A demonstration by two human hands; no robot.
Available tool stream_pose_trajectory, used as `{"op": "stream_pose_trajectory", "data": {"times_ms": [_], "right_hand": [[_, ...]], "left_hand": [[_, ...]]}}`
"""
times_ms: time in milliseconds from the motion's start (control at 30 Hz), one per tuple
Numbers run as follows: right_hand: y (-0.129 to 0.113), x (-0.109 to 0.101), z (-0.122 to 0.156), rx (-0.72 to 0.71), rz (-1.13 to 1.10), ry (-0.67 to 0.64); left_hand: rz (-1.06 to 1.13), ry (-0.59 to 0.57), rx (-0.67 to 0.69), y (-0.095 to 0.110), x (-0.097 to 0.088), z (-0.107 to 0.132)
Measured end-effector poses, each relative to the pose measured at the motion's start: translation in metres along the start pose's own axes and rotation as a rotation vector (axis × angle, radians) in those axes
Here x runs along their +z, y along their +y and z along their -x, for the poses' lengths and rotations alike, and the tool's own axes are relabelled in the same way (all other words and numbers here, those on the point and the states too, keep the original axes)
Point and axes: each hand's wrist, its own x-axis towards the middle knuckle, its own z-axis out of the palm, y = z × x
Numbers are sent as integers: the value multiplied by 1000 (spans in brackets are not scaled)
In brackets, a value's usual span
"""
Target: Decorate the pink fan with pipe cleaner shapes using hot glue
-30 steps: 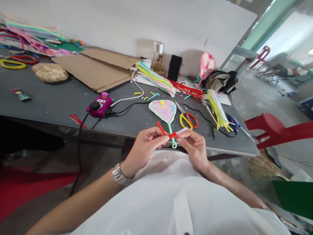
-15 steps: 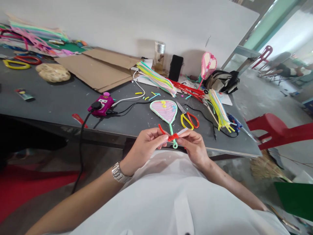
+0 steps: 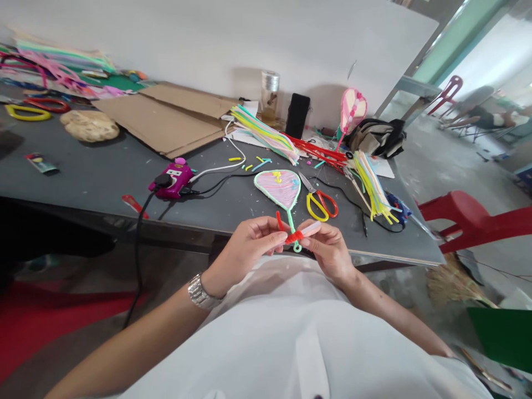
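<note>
A red pipe cleaner (image 3: 294, 238) is coiled in several turns between my two hands, with one loose end sticking up at the left. My left hand (image 3: 260, 238) pinches the left end of the coil between thumb and fingers. A pale, flat-looking stick (image 3: 312, 228) pokes out from the coil's right side, and my right hand (image 3: 328, 246) is closed on it. Whether the coil goes fully round the stick is hidden by fingers. Just beyond lies a pink fan-shaped piece (image 3: 279, 191) with a mint-green fuzzy rim and a looped handle; the hands hover over that handle.
Scissors (image 3: 320, 204) with yellow and red handles lie right of the fan shape. Bundles of pipe cleaners (image 3: 266, 136), a glass bottle (image 3: 270, 100), a phone (image 3: 297, 115) and cardboard (image 3: 162, 122) stand behind. A purple power socket (image 3: 173, 178) with cables sits at left.
The loose red end has swung from leaning left to nearly upright. The pale stick is tilted slightly differently in my right hand. Both hands stay in about the same place.
</note>
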Motion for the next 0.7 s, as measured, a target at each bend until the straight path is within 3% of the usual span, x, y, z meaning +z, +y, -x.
{"op": "stream_pose_trajectory", "data": {"times_ms": [100, 200, 433, 700], "right_hand": [[1, 0, 0, 15, -19, -14], [4, 0, -1, 3, -19, -21], [7, -1, -3, -11, 15, -11], [-3, 8, -9, 28, 3, 45]], "left_hand": [[158, 37, -24, -7, 1, -1], [178, 56, 6, -9, 2, -2], [-77, 143, 41, 1, 4, -1], [-255, 164, 117, -9, 8, -1]]}}
